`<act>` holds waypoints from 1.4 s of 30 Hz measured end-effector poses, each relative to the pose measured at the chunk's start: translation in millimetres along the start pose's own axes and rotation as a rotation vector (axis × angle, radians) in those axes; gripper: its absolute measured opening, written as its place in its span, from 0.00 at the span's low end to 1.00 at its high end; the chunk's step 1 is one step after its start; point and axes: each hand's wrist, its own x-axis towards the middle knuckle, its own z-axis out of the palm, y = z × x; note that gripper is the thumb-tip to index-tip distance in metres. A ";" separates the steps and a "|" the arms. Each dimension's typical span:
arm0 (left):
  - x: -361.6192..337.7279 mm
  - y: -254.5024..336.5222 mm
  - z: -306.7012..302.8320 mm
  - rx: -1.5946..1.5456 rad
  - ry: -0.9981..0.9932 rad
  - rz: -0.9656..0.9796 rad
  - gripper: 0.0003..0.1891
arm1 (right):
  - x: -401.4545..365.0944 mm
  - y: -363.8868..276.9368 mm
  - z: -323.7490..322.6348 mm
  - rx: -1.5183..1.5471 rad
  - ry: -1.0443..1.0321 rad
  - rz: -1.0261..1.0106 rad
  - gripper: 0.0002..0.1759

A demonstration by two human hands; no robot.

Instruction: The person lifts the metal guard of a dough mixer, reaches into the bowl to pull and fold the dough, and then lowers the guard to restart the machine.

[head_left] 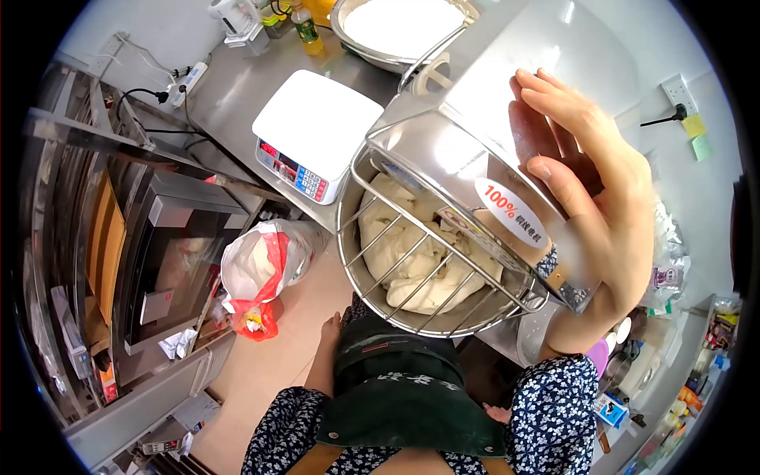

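Note:
My right hand (594, 150) is raised over the polished steel head of a dough mixer (475, 158), its fingers stretched and slightly curved, thumb apart. It holds nothing, and the steel reflects it. Below, pale dough (427, 277) lies in lumps in the mixer's round metal bowl (348, 265). A wire guard (412, 253) covers the bowl's front. My left hand (332, 323) hangs low beside the dark green apron (396, 380), nearest the bowl's underside; its fingers are small and mostly hidden.
A white digital scale (317, 119) stands on the steel counter (229, 95) left of the mixer. Behind it are a bottle (307, 30) and a large basin of white powder (404, 28). A plastic bag (265, 265) sits on the floor beside a rack (119, 146) at the left.

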 end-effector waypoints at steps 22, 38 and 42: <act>14.9 -27.3 -1.8 -0.127 0.051 -0.031 0.38 | -0.8 15.1 11.0 0.126 0.113 0.019 0.20; 2.7 -37.9 -14.1 -0.091 -0.011 -0.042 0.41 | -0.6 19.9 8.7 0.039 0.080 0.058 0.21; 0.3 -34.4 -15.4 -0.095 -0.008 -0.032 0.42 | -0.1 25.5 10.9 0.086 0.095 0.026 0.23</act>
